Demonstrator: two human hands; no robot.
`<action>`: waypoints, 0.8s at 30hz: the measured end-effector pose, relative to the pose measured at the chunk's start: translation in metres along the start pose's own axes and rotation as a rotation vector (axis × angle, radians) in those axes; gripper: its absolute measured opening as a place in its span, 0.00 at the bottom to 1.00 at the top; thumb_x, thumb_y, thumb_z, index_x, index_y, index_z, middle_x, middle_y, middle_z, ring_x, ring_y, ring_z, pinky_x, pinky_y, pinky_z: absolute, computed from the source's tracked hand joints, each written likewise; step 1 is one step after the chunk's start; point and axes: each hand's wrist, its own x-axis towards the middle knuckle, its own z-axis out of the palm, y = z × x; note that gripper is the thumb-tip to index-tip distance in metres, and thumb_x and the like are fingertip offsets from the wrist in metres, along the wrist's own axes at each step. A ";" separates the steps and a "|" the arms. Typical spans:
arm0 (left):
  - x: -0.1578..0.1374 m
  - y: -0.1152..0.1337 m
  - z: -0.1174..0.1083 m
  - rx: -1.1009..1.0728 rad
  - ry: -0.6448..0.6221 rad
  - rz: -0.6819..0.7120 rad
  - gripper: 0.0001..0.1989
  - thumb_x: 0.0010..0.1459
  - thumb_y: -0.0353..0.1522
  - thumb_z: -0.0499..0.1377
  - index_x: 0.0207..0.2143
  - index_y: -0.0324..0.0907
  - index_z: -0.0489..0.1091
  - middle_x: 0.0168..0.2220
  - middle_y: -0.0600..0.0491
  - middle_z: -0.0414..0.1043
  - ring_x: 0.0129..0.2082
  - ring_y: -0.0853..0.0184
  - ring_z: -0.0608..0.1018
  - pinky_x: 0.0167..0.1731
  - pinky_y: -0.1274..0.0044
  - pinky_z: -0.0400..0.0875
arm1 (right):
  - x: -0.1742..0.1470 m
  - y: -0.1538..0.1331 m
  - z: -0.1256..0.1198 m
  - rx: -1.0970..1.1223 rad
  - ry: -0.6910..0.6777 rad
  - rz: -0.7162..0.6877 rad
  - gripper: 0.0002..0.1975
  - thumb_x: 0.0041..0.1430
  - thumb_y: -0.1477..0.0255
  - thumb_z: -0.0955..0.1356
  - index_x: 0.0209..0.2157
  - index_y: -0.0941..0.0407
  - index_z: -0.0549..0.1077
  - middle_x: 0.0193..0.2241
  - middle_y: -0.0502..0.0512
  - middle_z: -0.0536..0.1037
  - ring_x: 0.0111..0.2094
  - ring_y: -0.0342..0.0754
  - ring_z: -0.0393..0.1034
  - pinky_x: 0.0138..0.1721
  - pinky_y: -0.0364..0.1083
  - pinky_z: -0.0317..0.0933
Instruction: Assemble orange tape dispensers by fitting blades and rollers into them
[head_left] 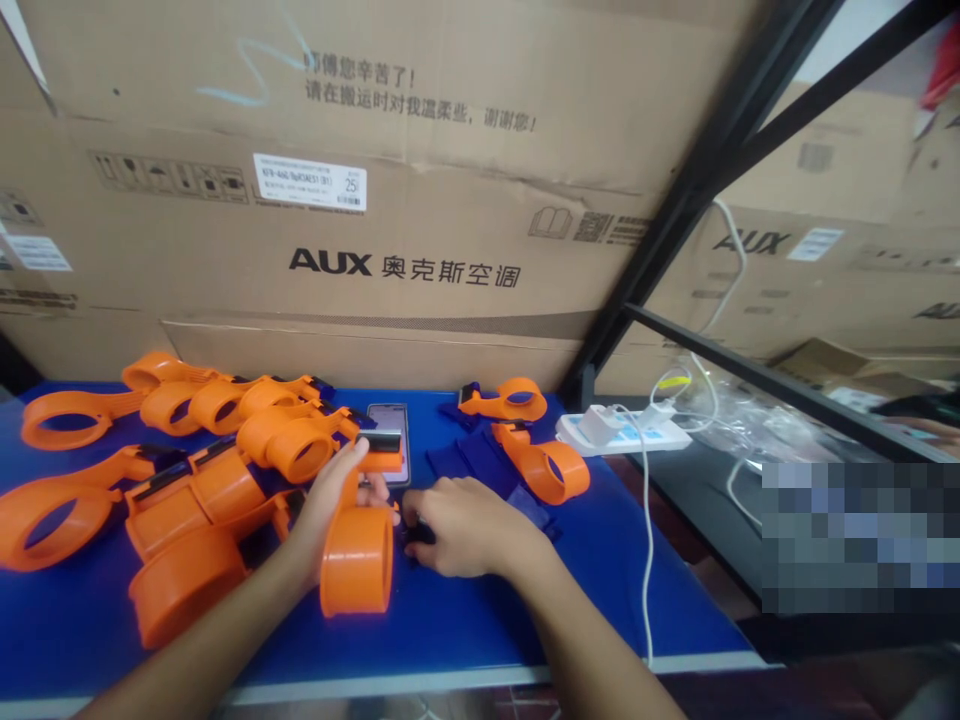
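My left hand [330,510] is closed around the handle of an orange packing tape dispenser [356,565]. Its ring points down toward me, and a black strip runs along its upper end. Just to the right, my right hand [465,525] has its fingers curled in a pinch on a small black piece [421,532], mostly hidden by the fingers. Behind both hands a phone [406,420] lies flat, partly covered by the dispenser. Several more orange dispensers [187,580] are heaped on the left, some overlapping.
On the right of the blue tabletop [480,630] lie two orange dispensers [551,470] and dark blue flat pieces [469,460]. A white power strip [626,432] with plugs and a hanging cable [646,560] sits beside a black metal frame [675,200]. A large cardboard box [420,200] stands behind.
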 end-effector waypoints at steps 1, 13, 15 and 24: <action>0.001 0.000 -0.001 0.002 0.005 -0.009 0.28 0.54 0.55 0.64 0.23 0.38 0.68 0.17 0.52 0.70 0.18 0.62 0.79 0.16 0.77 0.69 | 0.001 0.001 0.002 -0.004 0.020 -0.005 0.12 0.58 0.65 0.71 0.42 0.53 0.78 0.34 0.56 0.83 0.35 0.54 0.77 0.28 0.46 0.49; 0.003 0.000 -0.006 -0.015 0.003 0.033 0.25 0.58 0.52 0.62 0.25 0.39 0.70 0.18 0.49 0.73 0.18 0.61 0.79 0.18 0.76 0.71 | 0.006 0.003 0.003 0.205 0.219 -0.049 0.07 0.53 0.72 0.71 0.35 0.55 0.72 0.35 0.53 0.80 0.34 0.48 0.72 0.29 0.43 0.50; 0.001 0.001 -0.006 -0.022 0.003 0.030 0.25 0.58 0.52 0.62 0.26 0.38 0.70 0.18 0.50 0.73 0.17 0.61 0.79 0.17 0.76 0.70 | 0.004 0.007 -0.003 0.277 0.303 -0.007 0.08 0.53 0.72 0.71 0.35 0.55 0.70 0.31 0.50 0.77 0.30 0.45 0.68 0.29 0.43 0.50; -0.007 0.002 -0.002 -0.080 -0.046 0.023 0.23 0.57 0.51 0.63 0.30 0.39 0.71 0.18 0.51 0.72 0.15 0.61 0.77 0.20 0.73 0.72 | 0.013 0.011 -0.002 0.741 0.762 0.090 0.09 0.61 0.66 0.70 0.35 0.54 0.67 0.28 0.46 0.70 0.25 0.41 0.62 0.28 0.41 0.55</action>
